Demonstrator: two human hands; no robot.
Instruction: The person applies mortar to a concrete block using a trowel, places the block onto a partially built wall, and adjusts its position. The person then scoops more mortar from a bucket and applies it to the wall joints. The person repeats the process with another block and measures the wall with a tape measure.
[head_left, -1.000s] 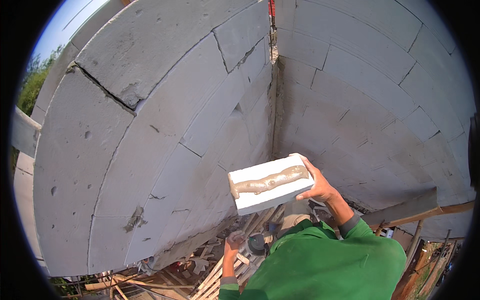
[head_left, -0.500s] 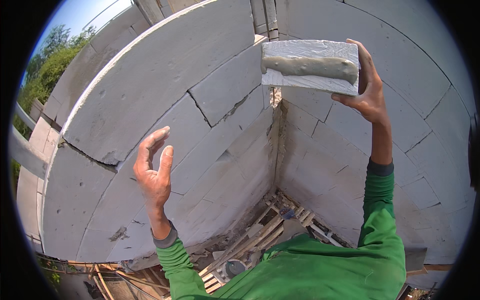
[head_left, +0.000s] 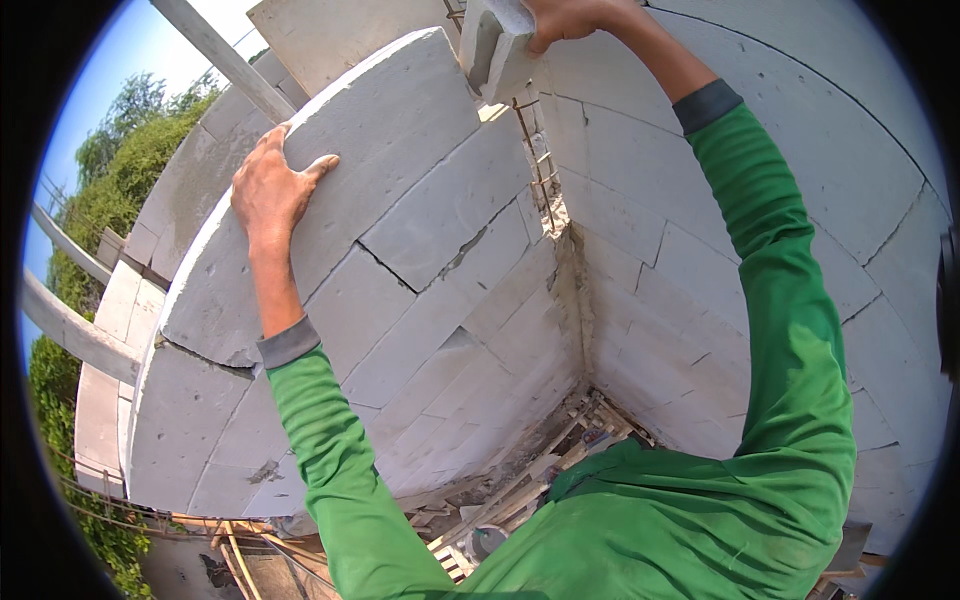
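High at the corner, my right hand grips a small light-grey concrete block by its right side. The block is tilted end-on at the end of the left wall's top course, above the open corner gap; whether it touches the wall I cannot tell. A dark band of mortar shows on its left side. My left hand rests on the large top block of the left wall, its fingers stretched over the upper edge and the thumb apart on the inner face.
Steel reinforcing bars stand in the corner gap, beside the right-hand block wall. Far below lie wooden planks and a round bucket. Slanting poles and green trees are beyond the left wall.
My right hand has carried the block up and away to the corner, turning its mortared face to the left. My left hand has risen from mid-air onto the wall's top edge.
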